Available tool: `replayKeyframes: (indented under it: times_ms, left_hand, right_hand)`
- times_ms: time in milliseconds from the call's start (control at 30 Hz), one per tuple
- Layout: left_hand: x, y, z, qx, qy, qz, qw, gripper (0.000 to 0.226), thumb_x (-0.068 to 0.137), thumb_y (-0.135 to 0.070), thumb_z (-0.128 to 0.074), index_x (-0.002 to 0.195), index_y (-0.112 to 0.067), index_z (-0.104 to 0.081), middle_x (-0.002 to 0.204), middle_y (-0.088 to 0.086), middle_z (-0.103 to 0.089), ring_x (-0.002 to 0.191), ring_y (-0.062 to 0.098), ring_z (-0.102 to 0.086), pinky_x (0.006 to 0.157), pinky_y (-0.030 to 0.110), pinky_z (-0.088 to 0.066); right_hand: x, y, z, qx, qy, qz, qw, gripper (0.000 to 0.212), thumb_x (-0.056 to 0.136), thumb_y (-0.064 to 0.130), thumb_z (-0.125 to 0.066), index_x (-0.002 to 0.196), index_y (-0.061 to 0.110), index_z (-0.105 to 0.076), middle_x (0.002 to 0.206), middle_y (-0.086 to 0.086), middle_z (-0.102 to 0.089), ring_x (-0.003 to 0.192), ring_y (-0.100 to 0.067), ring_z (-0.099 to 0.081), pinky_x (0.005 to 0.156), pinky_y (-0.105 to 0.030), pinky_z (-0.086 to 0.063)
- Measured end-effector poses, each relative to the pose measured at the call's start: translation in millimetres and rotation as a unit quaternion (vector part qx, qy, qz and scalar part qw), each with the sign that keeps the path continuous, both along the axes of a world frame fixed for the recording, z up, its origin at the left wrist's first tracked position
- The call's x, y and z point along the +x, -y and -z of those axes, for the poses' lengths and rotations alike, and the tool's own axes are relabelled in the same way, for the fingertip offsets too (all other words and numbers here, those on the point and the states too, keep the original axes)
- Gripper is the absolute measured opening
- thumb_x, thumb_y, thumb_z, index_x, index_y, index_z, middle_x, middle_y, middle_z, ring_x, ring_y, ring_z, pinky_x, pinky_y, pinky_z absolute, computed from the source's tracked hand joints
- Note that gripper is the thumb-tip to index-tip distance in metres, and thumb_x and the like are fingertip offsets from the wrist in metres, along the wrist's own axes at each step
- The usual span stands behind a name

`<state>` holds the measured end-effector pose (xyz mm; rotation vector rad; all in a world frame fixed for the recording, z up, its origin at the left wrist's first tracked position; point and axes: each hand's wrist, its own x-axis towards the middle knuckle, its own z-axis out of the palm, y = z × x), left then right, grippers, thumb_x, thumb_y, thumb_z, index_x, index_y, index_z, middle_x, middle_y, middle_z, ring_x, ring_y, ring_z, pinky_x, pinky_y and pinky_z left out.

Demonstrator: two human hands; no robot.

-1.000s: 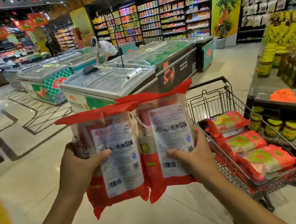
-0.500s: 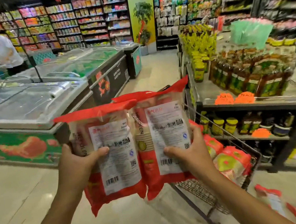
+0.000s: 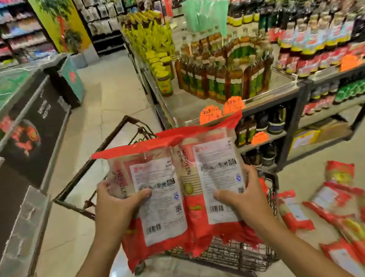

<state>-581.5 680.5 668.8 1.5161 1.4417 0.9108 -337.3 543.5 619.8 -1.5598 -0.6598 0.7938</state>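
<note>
— Two hands are shown from above, each closed around one packet. What is held, and how?

— A left packet [image 3: 161,212], red with a white printed label, is clasped by the left hand [image 3: 118,207]. The thumb is laid across the label and the fingers are curled behind. A matching right packet [image 3: 217,171] is clasped the same way by the right hand [image 3: 242,198]. Both are held upright, side by side, edges touching, labels toward the viewer.

— Where are they held?

— Over the wire basket of a shopping cart [image 3: 229,252], much of which is hidden behind them. Outward to the right, more red packets [image 3: 344,216] are scattered on the floor [image 3: 111,96], blurred. A chest freezer [image 3: 21,129] is seen on the left. Shelves of bottles [image 3: 227,77] with orange price tags [image 3: 211,114] stand beyond the cart.

— How would the step be done well?

— It is judged that the packets are to be lowered into the cart. They should be tipped flat and brought down inside the rim before the grip is loosened. They should be laid one beside the other, so neither is dropped on the wire or slid over the edge. What already lies in the basket cannot be told.
</note>
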Motion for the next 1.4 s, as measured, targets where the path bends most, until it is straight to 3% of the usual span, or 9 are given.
replayKeyframes:
  times_ms: [333, 533, 667, 833, 967, 1033, 1133, 1267, 1400]
  left_hand:
    - [128, -116, 109, -0.15, -0.069, 0.139, 0.976, 0.07, 0.057, -0.033, -0.097, 0.11, -0.027, -0.052, 0.106, 0.001, -0.071, 0.091, 0.022, -0.073, 0.079, 0.047, -0.062]
    - [188, -166, 201, -0.253, -0.102, 0.2, 0.941, 0.102, 0.046, -0.041, -0.101, 0.127, -0.016, -0.045, 0.118, 0.004, -0.062, 0.101, 0.027, -0.067, 0.087, 0.05, -0.059]
    - [221, -186, 232, -0.267, -0.131, 0.248, 0.922, 0.05, 0.071, -0.01, -0.092, 0.102, -0.016, -0.053, 0.096, -0.009, -0.058, 0.082, 0.007, -0.059, 0.067, 0.022, -0.054]
    - [244, -230, 303, -0.274, -0.195, 0.274, 0.901, 0.099, 0.045, -0.057, -0.094, 0.126, -0.019, -0.05, 0.118, -0.004, -0.063, 0.103, 0.022, -0.064, 0.095, 0.046, -0.054]
    - [259, -234, 311, -0.285, -0.223, 0.275, 0.891, 0.058, 0.078, -0.041, -0.086, 0.116, -0.017, -0.05, 0.102, -0.008, -0.066, 0.081, 0.009, -0.062, 0.066, 0.018, -0.048]
    - [261, -232, 312, -0.28, -0.235, 0.281, 0.887, 0.063, 0.088, -0.035, -0.078, 0.132, -0.007, -0.042, 0.115, 0.002, -0.066, 0.093, 0.02, -0.068, 0.068, 0.021, -0.05]
    - [256, -232, 313, -0.261, -0.232, 0.3, 0.888, 0.083, 0.09, -0.035, -0.075, 0.149, -0.004, -0.027, 0.136, 0.015, -0.061, 0.114, 0.035, -0.065, 0.091, 0.043, -0.058]
    - [245, -236, 289, -0.175, -0.267, 0.384, 0.866, 0.054, 0.09, -0.029, -0.072, 0.137, -0.015, -0.049, 0.13, -0.001, -0.063, 0.118, 0.027, -0.064, 0.1, 0.044, -0.053]
    - [236, -242, 231, -0.087, -0.277, 0.498, 0.817, 0.046, 0.091, -0.036, -0.067, 0.132, -0.019, -0.056, 0.125, -0.002, -0.063, 0.119, 0.023, -0.06, 0.099, 0.041, -0.05]
  right_hand:
    - [84, -49, 102, -0.124, -0.074, 0.119, 0.982, 0.073, 0.072, 0.004, -0.087, 0.127, 0.025, -0.043, 0.109, 0.01, -0.067, 0.095, -0.005, -0.068, 0.073, -0.019, -0.053]
    - [107, -65, 174, -0.21, -0.116, 0.194, 0.951, 0.074, 0.07, 0.005, -0.089, 0.124, 0.02, -0.042, 0.11, 0.005, -0.067, 0.097, -0.015, -0.069, 0.083, -0.036, -0.057]
    - [122, -72, 227, -0.25, -0.143, 0.219, 0.932, 0.088, 0.05, 0.026, -0.095, 0.127, 0.018, -0.052, 0.114, -0.002, -0.073, 0.097, -0.018, -0.075, 0.084, -0.045, -0.062]
    - [135, -78, 279, -0.281, -0.184, 0.272, 0.902, 0.085, 0.052, 0.023, -0.096, 0.126, 0.009, -0.055, 0.105, -0.007, -0.076, 0.087, -0.027, -0.077, 0.073, -0.049, -0.064]
    - [138, -83, 294, -0.307, -0.202, 0.274, 0.889, 0.089, 0.052, 0.028, -0.097, 0.128, 0.01, -0.054, 0.107, -0.01, -0.076, 0.086, -0.028, -0.077, 0.069, -0.045, -0.064]
    - [137, -88, 283, -0.341, -0.165, 0.252, 0.891, 0.076, 0.064, 0.029, -0.094, 0.127, 0.013, -0.055, 0.108, -0.004, -0.076, 0.085, -0.021, -0.076, 0.066, -0.032, -0.062]
    - [133, -95, 258, -0.387, -0.086, 0.225, 0.89, 0.058, 0.076, 0.026, -0.088, 0.119, 0.019, -0.05, 0.11, 0.001, -0.07, 0.089, -0.012, -0.068, 0.07, -0.027, -0.054]
    - [119, -112, 216, -0.487, 0.141, 0.16, 0.847, 0.073, 0.078, 0.043, -0.078, 0.138, 0.019, -0.045, 0.129, -0.004, -0.06, 0.119, -0.027, -0.056, 0.095, -0.041, -0.049]
    - [100, -151, 152, -0.48, 0.238, 0.061, 0.842, 0.078, 0.092, 0.044, -0.063, 0.155, 0.011, -0.031, 0.154, -0.009, -0.044, 0.141, -0.028, -0.041, 0.115, -0.04, -0.034]
